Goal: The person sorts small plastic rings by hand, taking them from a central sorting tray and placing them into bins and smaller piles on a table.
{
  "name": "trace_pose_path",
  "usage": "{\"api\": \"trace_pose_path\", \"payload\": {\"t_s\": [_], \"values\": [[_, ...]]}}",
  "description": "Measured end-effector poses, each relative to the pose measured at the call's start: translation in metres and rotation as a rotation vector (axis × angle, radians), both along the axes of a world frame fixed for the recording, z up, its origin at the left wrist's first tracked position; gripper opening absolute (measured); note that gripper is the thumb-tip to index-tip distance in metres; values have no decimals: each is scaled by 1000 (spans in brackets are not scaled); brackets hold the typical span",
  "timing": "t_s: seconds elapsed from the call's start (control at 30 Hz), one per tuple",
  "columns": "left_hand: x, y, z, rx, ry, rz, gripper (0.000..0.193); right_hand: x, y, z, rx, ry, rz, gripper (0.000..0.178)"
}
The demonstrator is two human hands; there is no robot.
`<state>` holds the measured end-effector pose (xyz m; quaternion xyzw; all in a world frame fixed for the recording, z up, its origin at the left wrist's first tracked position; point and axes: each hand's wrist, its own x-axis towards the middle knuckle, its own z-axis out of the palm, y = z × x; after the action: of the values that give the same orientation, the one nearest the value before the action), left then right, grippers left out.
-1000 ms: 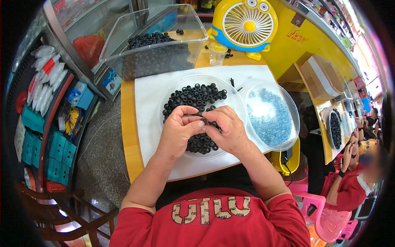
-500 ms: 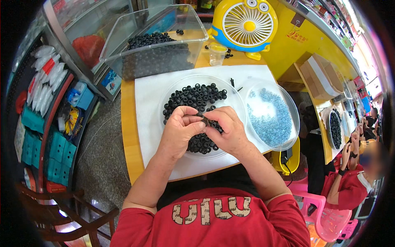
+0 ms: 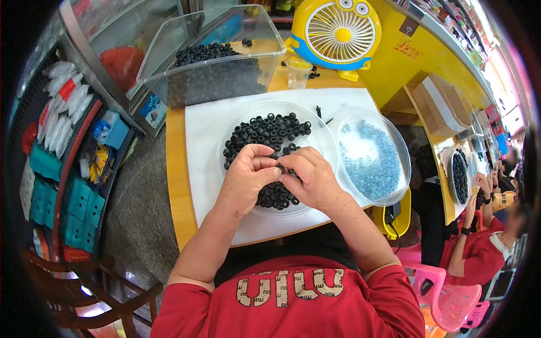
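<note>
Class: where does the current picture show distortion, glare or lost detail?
Head view: the table bows at its left edge; head view: glare whitens the upper right; head view: the dark piece between the fingers is too small to identify.

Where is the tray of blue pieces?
In the head view, the blue-piece tray sits at the right edge of the table, beside the black-piece tray.

1. Left hand [image 3: 242, 180] and right hand [image 3: 311, 179] meet above a round clear tray [image 3: 324, 143], fingertips at a small black piece [image 3: 280, 168];
2. black rings [image 3: 267, 130] lie loose in the tray;
3. right of it, a clear dish [image 3: 360, 148] holds pale-blue bits [image 3: 385, 169];
4. white cloth [image 3: 205, 214] lies under both;
5. behind stand a clear bin [image 3: 169, 76], cup [image 3: 297, 76] and yellow fan [image 3: 342, 35].
</note>
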<state>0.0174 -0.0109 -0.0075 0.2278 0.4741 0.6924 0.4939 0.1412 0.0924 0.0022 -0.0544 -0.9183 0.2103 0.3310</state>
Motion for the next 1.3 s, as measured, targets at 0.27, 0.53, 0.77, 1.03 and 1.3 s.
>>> {"api": "trace_pose_path", "payload": {"t_s": [0.27,0.53,0.77,1.03,1.3], "values": [[-11,-2,16,47,1,83,22,45,24,14,-297,22,-219,22],[-141,22,122,107,812,735,32,107,60,11,-692,213,-404,11],[-22,75,31,-123,1283,86,20,131,77,0,-631,122,-507,11],[19,60,19,-310,1825,-522,35,155,88,-5,-635,79,-552,10],[-3,49,55,-343,1579,-459,17,156,90,-8,-704,134,-574,10]]}}
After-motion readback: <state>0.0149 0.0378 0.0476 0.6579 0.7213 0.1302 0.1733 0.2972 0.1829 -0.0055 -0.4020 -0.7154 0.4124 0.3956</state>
